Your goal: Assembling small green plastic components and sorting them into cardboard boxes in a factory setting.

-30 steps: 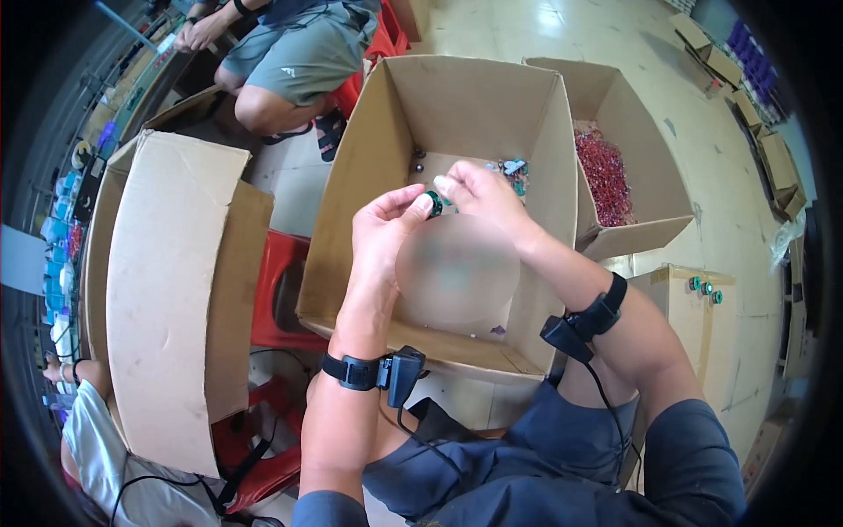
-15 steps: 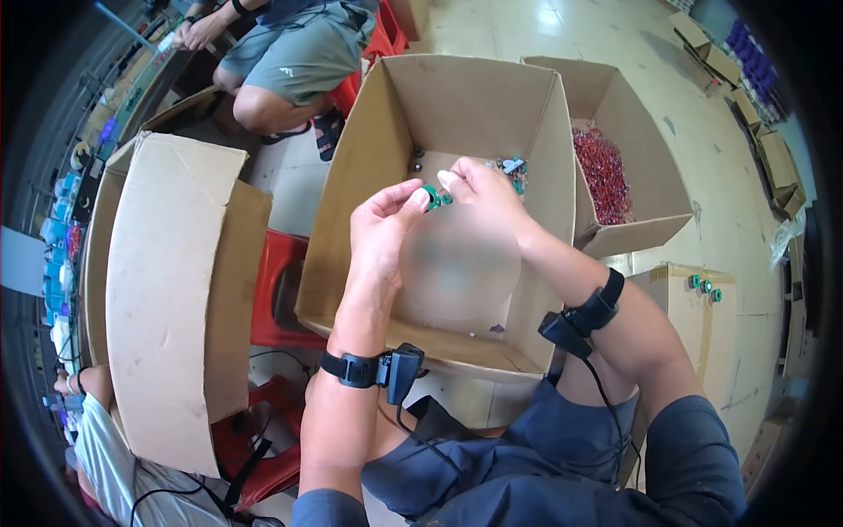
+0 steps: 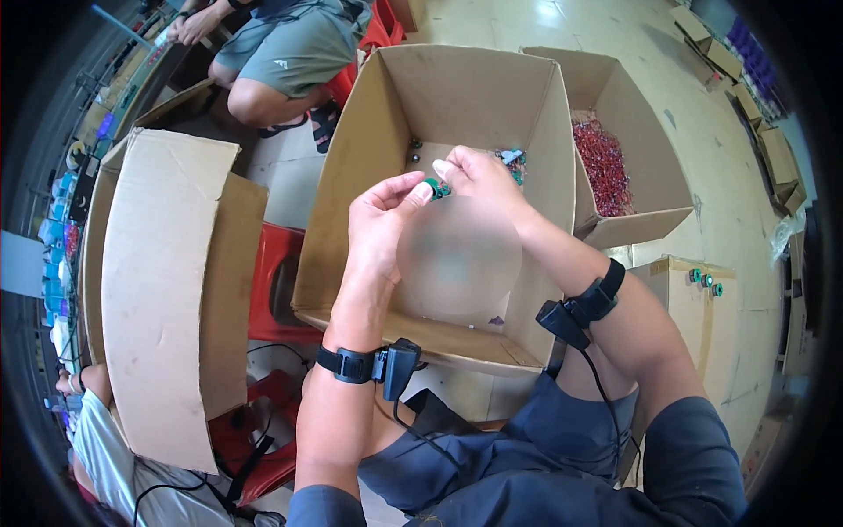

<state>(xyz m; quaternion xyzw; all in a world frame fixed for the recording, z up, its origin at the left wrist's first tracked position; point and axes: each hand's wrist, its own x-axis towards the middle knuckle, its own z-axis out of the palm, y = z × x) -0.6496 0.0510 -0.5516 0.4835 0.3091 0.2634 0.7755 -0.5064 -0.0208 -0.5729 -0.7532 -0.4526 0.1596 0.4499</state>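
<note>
Over the open cardboard box [image 3: 351,211], my left hand [image 3: 379,220] pinches a small round green piece [image 3: 431,187] between thumb and fingers. Another bit of green shows just beside it, toward my right hand [image 3: 483,180]. That hand is closed, with thumb and fingertips pressed together close to the green piece; whatever it may hold is too small to make out. A round blurred patch covers the middle of the box. Behind my right hand, a pile of small mixed parts [image 3: 512,160] lies on the box floor, and a few dark round pieces [image 3: 415,151] are at its far left.
To the right stands a box [image 3: 654,149] with red shiny pieces [image 3: 601,167]. Several green round pieces [image 3: 707,281] sit on a closed carton [image 3: 676,329]. A tall carton [image 3: 158,290] and a red stool [image 3: 279,290] are at left. Two other people sit nearby.
The view has shifted slightly, and the boxes appear a little higher in it. Both hands keep nearly the same pose over the box, the left still pinching the green piece.
</note>
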